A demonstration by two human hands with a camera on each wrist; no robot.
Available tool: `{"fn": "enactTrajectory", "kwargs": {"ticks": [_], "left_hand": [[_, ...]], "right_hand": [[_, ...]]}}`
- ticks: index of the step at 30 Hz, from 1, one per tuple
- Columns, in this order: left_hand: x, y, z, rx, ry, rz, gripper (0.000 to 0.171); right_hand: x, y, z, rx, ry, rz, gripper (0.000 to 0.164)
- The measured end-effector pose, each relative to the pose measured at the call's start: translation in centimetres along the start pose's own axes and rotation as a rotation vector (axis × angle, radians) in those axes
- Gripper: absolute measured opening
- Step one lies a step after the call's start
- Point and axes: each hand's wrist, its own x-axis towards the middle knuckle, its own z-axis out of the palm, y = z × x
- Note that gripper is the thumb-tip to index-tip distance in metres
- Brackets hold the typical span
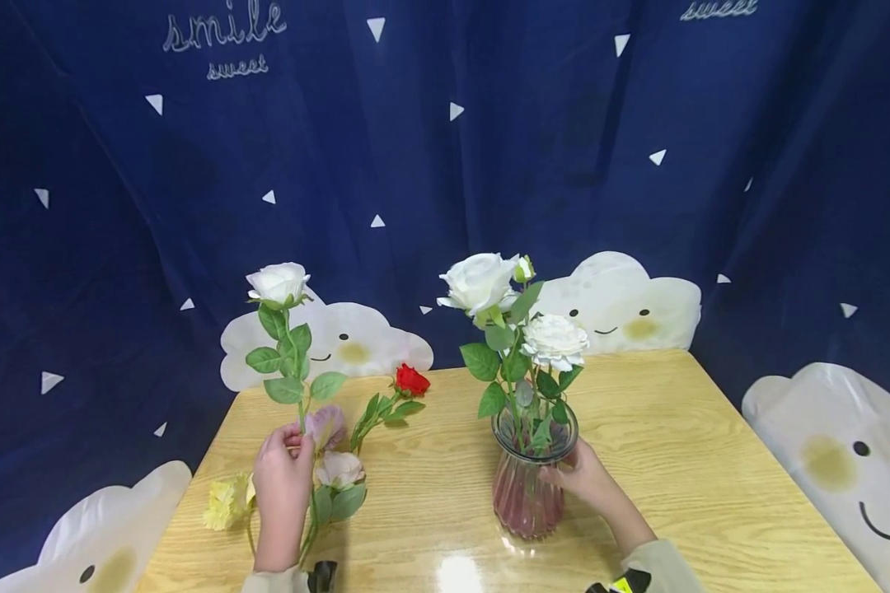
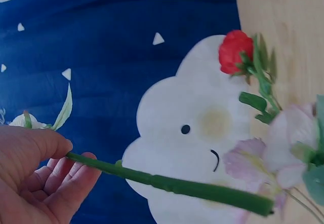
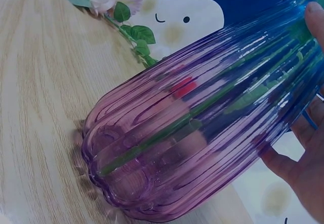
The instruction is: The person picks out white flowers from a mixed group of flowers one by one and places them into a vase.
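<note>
My left hand (image 1: 285,482) pinches the green stem of a white rose (image 1: 278,284) between thumb and fingers, the bloom upright above it. In the left wrist view the stem's cut lower end (image 2: 253,201) points away from the palm. My right hand (image 1: 586,478) grips the ribbed pink glass vase (image 1: 528,494) around its neck from the right. Inside the vase stand a large white rose (image 1: 480,284), a fuller white flower (image 1: 555,342) and a small white bud (image 1: 523,269). Through the glass in the right wrist view, a stem (image 3: 152,145) reaches the vase bottom.
On the wooden table (image 1: 423,511) near the left hand lie a red rose (image 1: 412,380), a pale pink flower (image 1: 339,469), a purple flower (image 1: 326,426) and a yellow flower (image 1: 226,502). A dark blue curtain (image 1: 534,165) with clouds hangs behind the table.
</note>
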Motion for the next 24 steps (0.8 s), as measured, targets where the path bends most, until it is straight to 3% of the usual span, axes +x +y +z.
{"fn": "enactTrajectory", "kwargs": {"ticks": [17, 24], "left_hand": [[0.6, 3.9, 1.3, -0.147, -0.052, 0.033, 0.009], [0.4, 6.4, 1.9, -0.242, -0.048, 0.123, 0.007]], "right_hand": [[0.1, 0.4, -0.1, 0.004, -0.001, -0.021, 0.070], [0.1, 0.4, -0.1, -0.004, -0.003, -0.048, 0.071]]}}
